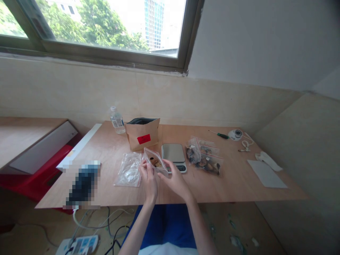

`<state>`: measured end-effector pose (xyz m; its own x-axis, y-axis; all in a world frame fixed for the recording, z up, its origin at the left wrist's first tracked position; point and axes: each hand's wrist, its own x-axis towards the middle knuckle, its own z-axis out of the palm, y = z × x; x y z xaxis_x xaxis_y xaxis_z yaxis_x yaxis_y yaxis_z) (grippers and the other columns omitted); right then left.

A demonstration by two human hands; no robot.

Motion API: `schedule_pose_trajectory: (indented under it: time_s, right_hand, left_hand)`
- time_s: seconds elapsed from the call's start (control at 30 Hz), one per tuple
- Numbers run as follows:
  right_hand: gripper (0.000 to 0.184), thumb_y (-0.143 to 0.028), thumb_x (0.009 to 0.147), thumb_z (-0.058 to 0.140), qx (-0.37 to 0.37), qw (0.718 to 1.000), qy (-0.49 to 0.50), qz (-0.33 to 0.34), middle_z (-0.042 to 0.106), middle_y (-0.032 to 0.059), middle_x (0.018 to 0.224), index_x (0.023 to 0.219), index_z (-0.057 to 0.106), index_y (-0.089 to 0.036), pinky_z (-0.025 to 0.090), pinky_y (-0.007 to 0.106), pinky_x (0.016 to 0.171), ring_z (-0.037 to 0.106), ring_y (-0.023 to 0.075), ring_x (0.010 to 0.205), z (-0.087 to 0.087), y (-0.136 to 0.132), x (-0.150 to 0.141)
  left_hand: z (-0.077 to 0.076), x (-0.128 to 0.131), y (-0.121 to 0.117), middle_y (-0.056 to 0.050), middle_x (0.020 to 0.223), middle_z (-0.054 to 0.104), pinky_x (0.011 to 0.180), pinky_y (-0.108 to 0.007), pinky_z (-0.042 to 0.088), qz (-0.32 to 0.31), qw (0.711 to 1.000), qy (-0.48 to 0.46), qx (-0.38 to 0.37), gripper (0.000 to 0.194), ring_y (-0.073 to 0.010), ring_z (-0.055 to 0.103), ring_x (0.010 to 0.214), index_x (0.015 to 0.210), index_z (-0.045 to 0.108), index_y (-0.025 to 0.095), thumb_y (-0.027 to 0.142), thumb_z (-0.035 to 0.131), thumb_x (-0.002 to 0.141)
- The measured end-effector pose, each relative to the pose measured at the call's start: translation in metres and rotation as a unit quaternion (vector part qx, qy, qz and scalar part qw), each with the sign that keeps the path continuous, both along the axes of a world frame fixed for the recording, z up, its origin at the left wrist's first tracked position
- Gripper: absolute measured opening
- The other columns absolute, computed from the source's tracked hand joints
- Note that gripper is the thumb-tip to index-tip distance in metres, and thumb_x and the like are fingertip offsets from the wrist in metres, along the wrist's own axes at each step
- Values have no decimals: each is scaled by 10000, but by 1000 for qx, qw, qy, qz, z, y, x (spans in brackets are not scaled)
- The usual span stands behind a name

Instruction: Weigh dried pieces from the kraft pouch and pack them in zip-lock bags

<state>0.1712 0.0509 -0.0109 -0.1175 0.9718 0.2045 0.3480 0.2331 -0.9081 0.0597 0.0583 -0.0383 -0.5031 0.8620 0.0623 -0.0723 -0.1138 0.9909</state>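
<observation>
Both my hands are raised just above the front of a plywood table (233, 186). My left hand (148, 179) and my right hand (175, 180) pinch the two sides of a small clear zip bag (154, 161), which has red-striped edges and holds brown pieces. A flat, crumpled clear plastic bag (129, 170) lies left of my hands. To the right, a digital kitchen scale (173, 154) sits close to my right fingers, partly hidden by the held bag. Behind the hands stands a kraft paper pouch (142, 134) with a red label.
Two filled zip bags (204, 158) lie right of the scale. A water bottle (117, 121), a green-handled screwdriver (220, 135), a white cable (245, 143) and a grey sheet (267, 173) share the table. A pixelated object (83, 184) sits front left. Cables and a power strip (78, 244) lie on the floor.
</observation>
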Motion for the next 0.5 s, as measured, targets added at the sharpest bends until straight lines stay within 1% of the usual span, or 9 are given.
schedule_pose_trajectory:
  time_s: [0.07,0.1,0.2,0.27,0.33,0.4,0.43,0.5]
  right_hand:
    - [321,-386,841,550,-3,999,34,-24,648,74,1094,1105,604,-210,475,338,889,602,205,1015,-7,-1,-4]
    - [286,-380,861,519,-3,998,52,-37,666,74,1053,1051,634,-201,479,335,880,613,206,992,-9,-1,-5]
    - [292,-395,875,491,-4,990,115,-76,696,77,1001,967,676,-189,484,334,874,635,214,965,-12,0,-2]
    - [308,-417,874,488,1,983,154,-101,710,77,969,931,684,-187,487,341,876,648,217,947,-14,0,3]
    - [331,-447,871,484,5,976,181,-124,720,80,926,899,682,-183,500,353,859,663,221,912,-16,-1,7]
    - [362,-475,873,469,4,972,193,-134,724,82,888,885,676,-179,514,364,832,675,226,872,-19,-3,11]
    - [379,-489,876,456,0,971,196,-135,726,83,865,881,673,-179,522,369,817,681,228,848,-20,-3,13]
    - [409,-516,877,434,-7,970,200,-140,728,84,822,872,667,-180,536,375,785,687,235,805,-22,-5,15]
  left_hand:
    - [-1,2,-3,-56,1155,467,1015,-360,290,-11,1000,-4,-7,281,-204,396,1208,899,485,210,481,420,867]
    - [-2,2,-4,-55,1138,473,1023,-362,285,-19,1000,4,-6,281,-204,396,1211,885,495,207,478,424,867]
    - [-6,-1,-6,-63,1159,465,1049,-376,265,-21,999,31,1,276,-205,387,1227,920,514,206,465,440,866]
    - [-8,-6,-3,-70,1207,459,1041,-370,286,-9,1000,18,-9,307,-200,411,1211,1025,494,215,468,469,852]
    - [-9,-14,2,-72,1230,474,1011,-349,330,-14,1000,-11,-23,388,-195,449,1178,1127,465,228,479,501,833]
    - [-7,-22,7,-64,1180,532,964,-316,370,-49,998,-23,-25,398,-192,491,1126,1122,507,224,487,513,823]
    - [-6,-25,9,-56,1113,571,928,-298,392,-79,997,-19,-19,372,-189,517,1078,1072,551,214,486,517,820]
    - [-3,-30,11,-36,905,613,810,-261,432,-141,990,-4,0,315,-172,563,906,911,617,188,476,527,818]
